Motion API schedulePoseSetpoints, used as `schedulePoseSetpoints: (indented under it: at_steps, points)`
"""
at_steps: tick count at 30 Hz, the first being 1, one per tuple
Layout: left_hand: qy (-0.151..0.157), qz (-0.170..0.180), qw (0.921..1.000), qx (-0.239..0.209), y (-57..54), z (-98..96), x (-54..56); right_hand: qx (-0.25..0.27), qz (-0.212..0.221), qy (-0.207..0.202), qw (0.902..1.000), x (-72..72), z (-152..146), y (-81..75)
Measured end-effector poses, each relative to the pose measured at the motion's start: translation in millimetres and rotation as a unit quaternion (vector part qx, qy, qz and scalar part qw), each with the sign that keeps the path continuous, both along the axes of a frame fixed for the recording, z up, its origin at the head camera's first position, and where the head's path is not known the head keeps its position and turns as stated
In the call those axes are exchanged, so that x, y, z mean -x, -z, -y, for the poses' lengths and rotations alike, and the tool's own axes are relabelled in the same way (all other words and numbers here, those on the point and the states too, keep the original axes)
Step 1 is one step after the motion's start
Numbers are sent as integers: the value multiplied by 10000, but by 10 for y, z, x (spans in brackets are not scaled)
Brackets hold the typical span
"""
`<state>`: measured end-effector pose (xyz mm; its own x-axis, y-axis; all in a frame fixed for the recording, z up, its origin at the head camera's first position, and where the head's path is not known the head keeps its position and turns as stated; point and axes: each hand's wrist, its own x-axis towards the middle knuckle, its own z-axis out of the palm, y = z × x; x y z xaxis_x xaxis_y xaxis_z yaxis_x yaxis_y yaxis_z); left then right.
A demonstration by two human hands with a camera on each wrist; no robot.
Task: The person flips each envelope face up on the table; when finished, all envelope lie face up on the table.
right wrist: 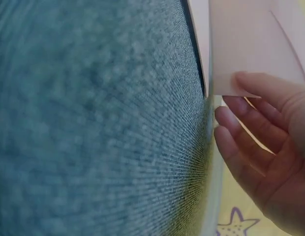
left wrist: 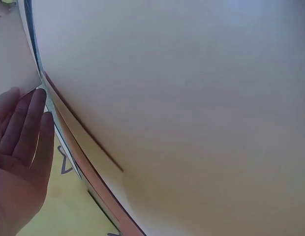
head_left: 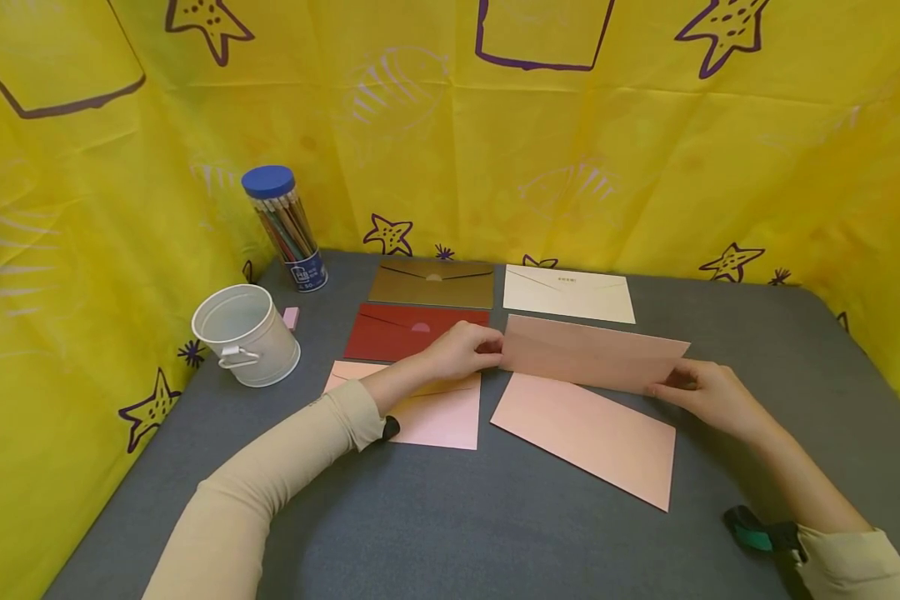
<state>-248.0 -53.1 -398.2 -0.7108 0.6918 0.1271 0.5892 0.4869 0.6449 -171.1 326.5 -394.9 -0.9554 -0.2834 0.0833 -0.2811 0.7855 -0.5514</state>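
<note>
A pink envelope is held up on its long edge, tilted, between both hands. At its left end the left hand pinches the edge; the right hand grips the lower right corner, thumb on the near face, as the right wrist view also shows. Just below, another pink envelope lies askew on the table. Under the left forearm is a light pink envelope, partly hidden. Beyond it lie a red envelope and a gold envelope. A cream envelope lies behind the raised one.
A white metal bucket stands at the left, with a small pink block beside it. Behind these is a blue-lidded tub of pencils. Yellow patterned cloth encloses the grey table at the back and sides.
</note>
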Motion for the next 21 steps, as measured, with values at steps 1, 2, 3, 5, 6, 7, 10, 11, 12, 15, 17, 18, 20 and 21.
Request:
schedulePoseSetpoints:
  at_steps: [1,2,3,5,6,7,10,11,12,15,17,18,20,21]
  points:
    - [-67,123,9999,-69,3,1,4,-3,40,27,10000,4,4,-4]
    - [-150,247,9995,-134,9,1,11,0,102,74,9999,8,9,-10]
    - [-250,377,9988,-210,13,1,16,21,176,141,9997,14,14,-17]
    - [-476,659,9960,-366,22,1,24,73,276,286,9992,27,28,-29]
    - [-597,805,9940,-441,26,0,27,91,323,364,9988,34,35,-34]
    - [-710,949,9916,-518,29,-1,28,97,352,442,9984,42,42,-37]
    - [-1062,1462,9804,-790,36,-7,26,149,438,602,9971,70,70,-44]
    - [-1173,1618,9759,-872,37,-11,22,165,483,626,9967,80,79,-45]
    - [-1286,1768,9712,-952,38,-14,19,184,565,643,9962,91,89,-45]
    - [-1553,2066,9600,-1073,33,-26,6,209,827,670,9941,119,120,-47]
    - [-1670,2132,9568,-1060,27,-35,-3,193,973,674,9928,136,138,-46]
    - [-1712,2157,9557,-1039,25,-39,-6,170,1029,669,9923,145,141,-43]
    - [-1767,2199,9542,-998,24,-46,-10,108,1053,646,9923,159,151,-34]
    - [-1784,2220,9535,-983,24,-49,-13,81,1059,637,9923,164,155,-28]
